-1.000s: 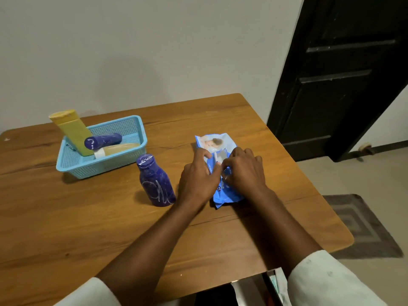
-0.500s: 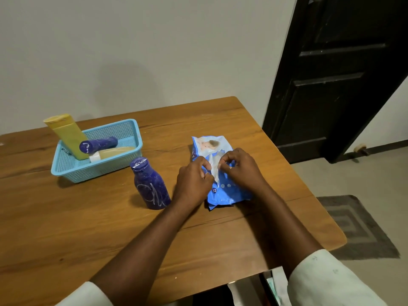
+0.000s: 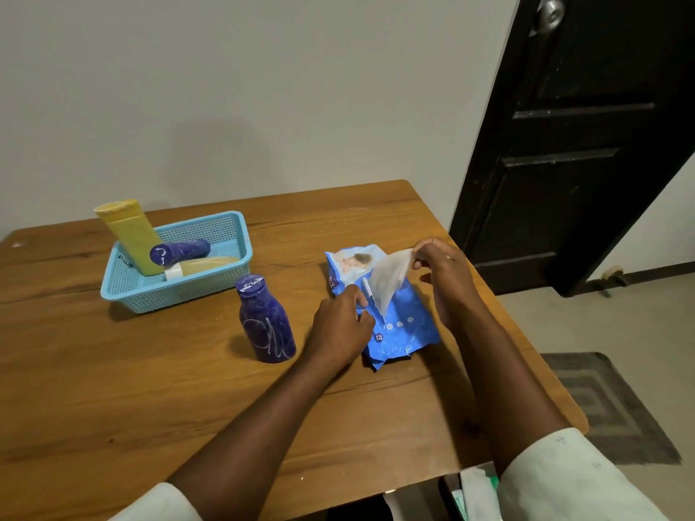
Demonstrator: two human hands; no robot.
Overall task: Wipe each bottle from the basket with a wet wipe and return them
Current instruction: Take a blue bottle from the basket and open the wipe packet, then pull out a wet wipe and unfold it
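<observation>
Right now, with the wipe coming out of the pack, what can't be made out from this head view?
- Pack opening: hidden by the left hand and the wipe the right hand pinches.
- Pack print: too small to read.
- Basket bottom: covered by the yellow bottle, small blue bottle and a pale bottle.
- Standing blue bottle: scuffed label, illegible.
- Items below the table: cut off by the frame's bottom edge.

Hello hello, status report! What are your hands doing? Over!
Right hand pinching wet wipe, half out of pack. Left hand pinning pack. Blue bottle stands waiting. Nothing in the way.
</observation>
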